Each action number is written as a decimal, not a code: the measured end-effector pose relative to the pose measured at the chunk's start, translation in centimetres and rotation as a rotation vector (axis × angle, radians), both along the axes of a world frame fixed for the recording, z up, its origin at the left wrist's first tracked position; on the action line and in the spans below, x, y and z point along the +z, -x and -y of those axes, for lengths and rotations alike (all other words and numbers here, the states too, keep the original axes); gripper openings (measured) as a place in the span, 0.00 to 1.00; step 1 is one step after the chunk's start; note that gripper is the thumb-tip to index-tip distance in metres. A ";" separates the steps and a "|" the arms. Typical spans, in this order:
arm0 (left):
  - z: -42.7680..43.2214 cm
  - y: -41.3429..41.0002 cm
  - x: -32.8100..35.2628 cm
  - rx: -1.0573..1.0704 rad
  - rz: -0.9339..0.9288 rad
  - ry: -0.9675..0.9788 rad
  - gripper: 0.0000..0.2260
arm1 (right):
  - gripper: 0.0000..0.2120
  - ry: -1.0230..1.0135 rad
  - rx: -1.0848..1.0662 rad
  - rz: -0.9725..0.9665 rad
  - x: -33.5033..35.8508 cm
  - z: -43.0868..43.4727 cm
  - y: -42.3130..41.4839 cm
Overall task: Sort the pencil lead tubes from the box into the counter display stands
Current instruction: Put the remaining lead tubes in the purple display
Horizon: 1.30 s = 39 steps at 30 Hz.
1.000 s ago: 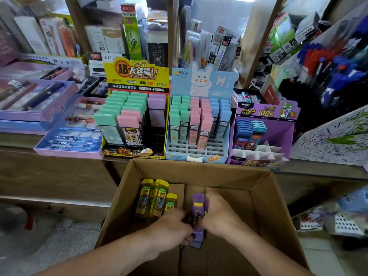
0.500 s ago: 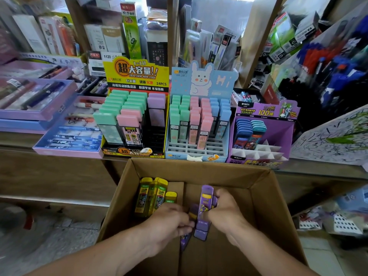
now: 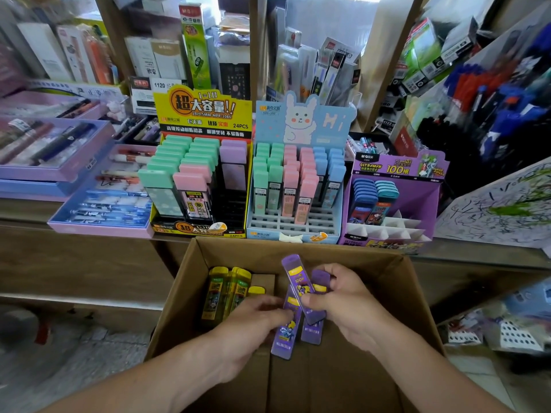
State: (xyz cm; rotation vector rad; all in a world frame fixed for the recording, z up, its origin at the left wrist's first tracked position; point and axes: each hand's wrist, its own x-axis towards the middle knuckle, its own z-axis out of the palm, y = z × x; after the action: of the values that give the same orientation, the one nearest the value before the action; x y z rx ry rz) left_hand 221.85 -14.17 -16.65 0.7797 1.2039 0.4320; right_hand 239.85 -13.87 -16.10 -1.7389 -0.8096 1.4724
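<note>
both hands grip purple lead tubes over the cardboard box.

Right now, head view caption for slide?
Left hand and right hand hold purple lead tubes in the cardboard box.

box before stands, tubes seemingly inside

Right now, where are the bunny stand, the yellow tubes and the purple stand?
bunny stand [image 3: 299, 120]: head view, the bunny picture.
yellow tubes [image 3: 240, 289]: head view, one tube's label.
purple stand [image 3: 417, 201]: head view, its inside wall.
</note>
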 end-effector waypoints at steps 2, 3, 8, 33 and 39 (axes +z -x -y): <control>0.3 0.0 0.3 -0.049 0.065 0.131 0.14 | 0.24 -0.013 -0.011 -0.100 0.7 0.1 0.1; 0.4 0.0 0.5 -0.072 0.119 0.195 0.16 | 0.23 -0.019 -0.008 -0.147 1.1 0.3 0.2; 0.6 0.1 1.1 -0.054 0.312 0.229 0.20 | 0.20 -0.067 0.069 -0.249 2.1 1.3 0.2; -2.1 -1.4 3.6 -0.005 0.227 -0.286 0.11 | 0.08 -0.475 -0.105 -0.017 5.3 2.7 -5.7; -3.0 -1.3 3.1 0.012 0.246 -0.283 0.15 | 0.12 -0.545 -0.322 0.041 7.1 1.7 -9.1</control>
State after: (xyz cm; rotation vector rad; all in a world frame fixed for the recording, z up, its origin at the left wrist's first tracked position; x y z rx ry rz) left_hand 223.16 -11.21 -13.50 0.9316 0.9287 0.6979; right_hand 248.95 -15.62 -9.03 -1.4026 -0.8132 0.8987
